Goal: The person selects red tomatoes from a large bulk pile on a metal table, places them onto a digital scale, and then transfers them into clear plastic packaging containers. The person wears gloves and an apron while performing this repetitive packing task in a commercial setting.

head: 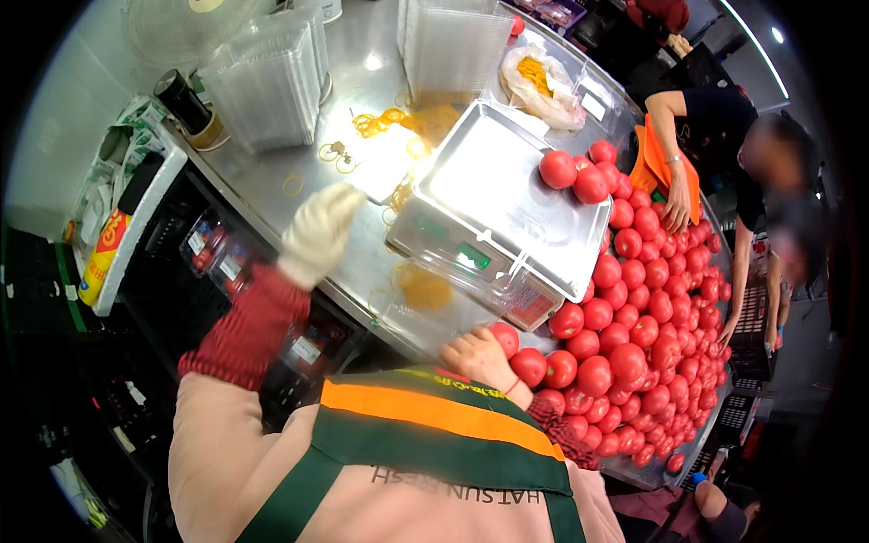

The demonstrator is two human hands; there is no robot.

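Observation:
My left hand (320, 234), in a white knit glove and slightly blurred, is above the front edge of the steel table (254, 197). No object shows in it; its fingers are hard to make out. Bare, my right hand (475, 354) is low by my apron, against a red tomato (504, 339) at the near edge of a large tomato pile (628, 363). Whether it grips that tomato is unclear. Between my hands and farther in stands a weighing scale (472, 261) with a metal tray (492, 170). Tomatoes (558, 170) crowd the tray's far right corner.
Stacked clear plastic containers (265, 88) and a second stack (458, 51) stand behind. Yellow rubber bands (377, 123) lie scattered; a plastic bag (543, 88) holds more. Across the pile, a co-worker's hand (677, 203) touches tomatoes near an orange bag (655, 159). Packed crates (217, 251) sit below left.

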